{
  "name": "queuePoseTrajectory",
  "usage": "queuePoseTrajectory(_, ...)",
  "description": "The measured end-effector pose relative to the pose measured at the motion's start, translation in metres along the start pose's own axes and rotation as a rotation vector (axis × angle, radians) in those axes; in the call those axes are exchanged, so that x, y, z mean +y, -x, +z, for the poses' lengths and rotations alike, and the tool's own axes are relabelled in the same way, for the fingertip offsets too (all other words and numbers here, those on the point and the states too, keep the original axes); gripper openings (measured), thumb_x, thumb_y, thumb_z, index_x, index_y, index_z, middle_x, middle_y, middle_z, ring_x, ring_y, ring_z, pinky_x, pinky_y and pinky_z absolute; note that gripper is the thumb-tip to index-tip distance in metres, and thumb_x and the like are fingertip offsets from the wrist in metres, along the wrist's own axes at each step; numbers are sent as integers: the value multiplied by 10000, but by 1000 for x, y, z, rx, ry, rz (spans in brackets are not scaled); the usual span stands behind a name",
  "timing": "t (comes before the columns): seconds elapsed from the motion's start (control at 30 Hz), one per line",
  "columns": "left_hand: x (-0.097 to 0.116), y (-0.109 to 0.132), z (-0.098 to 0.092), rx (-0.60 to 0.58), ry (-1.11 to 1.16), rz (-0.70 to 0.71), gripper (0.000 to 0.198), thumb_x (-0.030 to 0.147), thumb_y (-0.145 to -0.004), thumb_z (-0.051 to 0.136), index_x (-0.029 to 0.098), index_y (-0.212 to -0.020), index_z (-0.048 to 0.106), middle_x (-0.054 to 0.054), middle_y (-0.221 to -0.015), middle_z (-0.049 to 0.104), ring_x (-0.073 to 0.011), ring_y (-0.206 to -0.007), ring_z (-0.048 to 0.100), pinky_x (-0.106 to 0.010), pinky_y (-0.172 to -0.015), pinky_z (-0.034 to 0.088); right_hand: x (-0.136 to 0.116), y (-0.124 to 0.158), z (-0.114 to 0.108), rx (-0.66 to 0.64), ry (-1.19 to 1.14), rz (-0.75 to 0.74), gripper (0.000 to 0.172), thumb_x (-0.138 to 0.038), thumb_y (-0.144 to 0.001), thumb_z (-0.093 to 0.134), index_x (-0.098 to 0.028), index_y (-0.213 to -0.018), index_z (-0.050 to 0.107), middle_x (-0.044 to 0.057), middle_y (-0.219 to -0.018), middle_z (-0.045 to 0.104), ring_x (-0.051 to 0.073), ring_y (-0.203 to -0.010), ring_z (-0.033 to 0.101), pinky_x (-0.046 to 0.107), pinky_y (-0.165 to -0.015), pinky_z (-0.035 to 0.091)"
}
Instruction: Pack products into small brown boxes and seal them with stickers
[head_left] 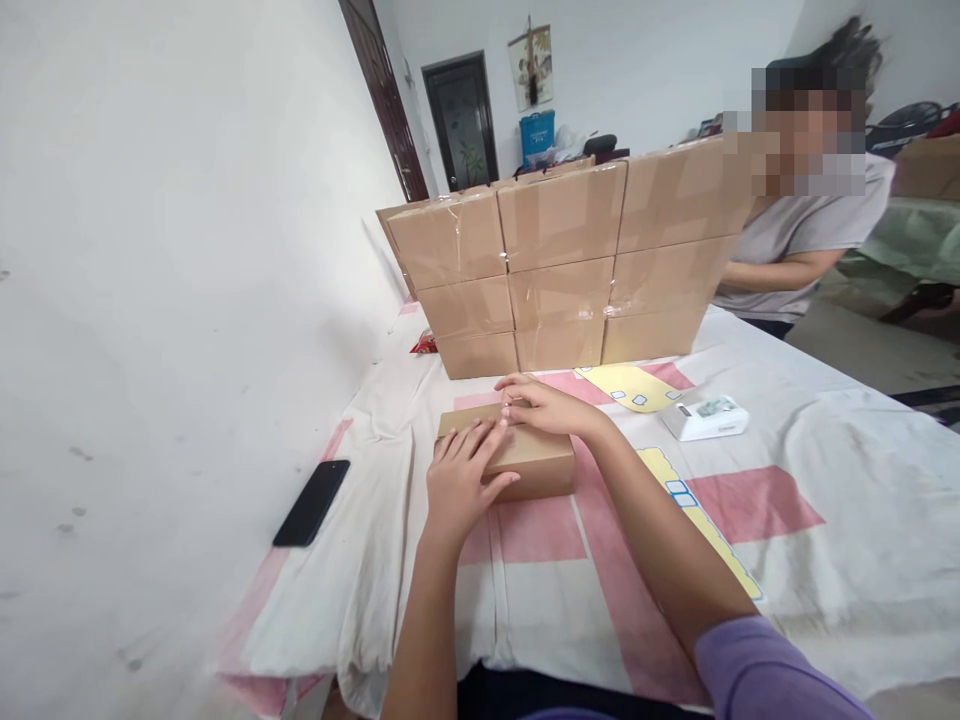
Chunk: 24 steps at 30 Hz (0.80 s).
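A closed brown cardboard box (536, 462) lies flat on the cloth-covered table in front of me. My left hand (469, 465) rests on the box's top left part, fingers spread, with the thumb along the near edge. Across the far part of the lid lies my right hand (544, 405); its thumb and fingertips are close together near the left hand's fingers. Whether anything small is between those fingertips I cannot make out. Behind the box stands a wall of stacked, taped cardboard boxes (559, 290).
A black phone (312, 503) lies at the left by the wall. On the right is a small white box (705, 418) on the patterned tablecloth (825, 590). Another person (810, 215) is behind the stack's right end. A red packet (424, 343) lies at the stack's left.
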<state>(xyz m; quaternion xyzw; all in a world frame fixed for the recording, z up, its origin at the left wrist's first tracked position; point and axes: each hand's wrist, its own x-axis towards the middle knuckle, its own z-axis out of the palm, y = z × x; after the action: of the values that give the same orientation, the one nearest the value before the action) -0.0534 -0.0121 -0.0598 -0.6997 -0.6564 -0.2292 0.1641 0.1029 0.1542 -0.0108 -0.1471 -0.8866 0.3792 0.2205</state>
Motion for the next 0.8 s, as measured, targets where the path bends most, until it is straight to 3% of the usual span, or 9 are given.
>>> queuePoseTrajectory(0.13,0,2,0,-13,-26,51,453,540,-959,538,413,-1391,582,16,-1523,530,-264,-1407,496,-469,-1187,340,-1,0,0,4,13,-1,157,-307,-938,570,-204,-857,657,110,-1363,551,277,-1334,489,486,-1093,394)
queuePoseTrajectory(0.37,8,5,-1,-5,-38,46,411,480,-973,536,390,-1367,611,20,-1543,505,-264,-1403,494,-456,-1132,381,-5,1,-2,27,-8,24,237,-327,-937,555,-180,-775,648,123,-1297,568,269,-1197,579,463,-1041,433)
queuePoseTrajectory(0.53,11,8,-2,5,-24,25,402,457,-957,562,391,-1349,625,25,-1560,481,-271,-1423,471,-460,-1144,358,-5,1,-3,13,10,26,208,-330,-912,606,-176,-794,679,129,-1328,541,274,-1224,559,433,-1015,444)
queuePoseTrajectory(0.8,18,5,-2,-12,29,8,409,394,-950,567,349,-1356,600,18,-1478,579,-272,-1414,482,-492,-1154,327,2,-1,-1,32,68,77,241,-320,-879,609,-176,-690,575,79,-1195,603,188,-923,605,337,-862,449)
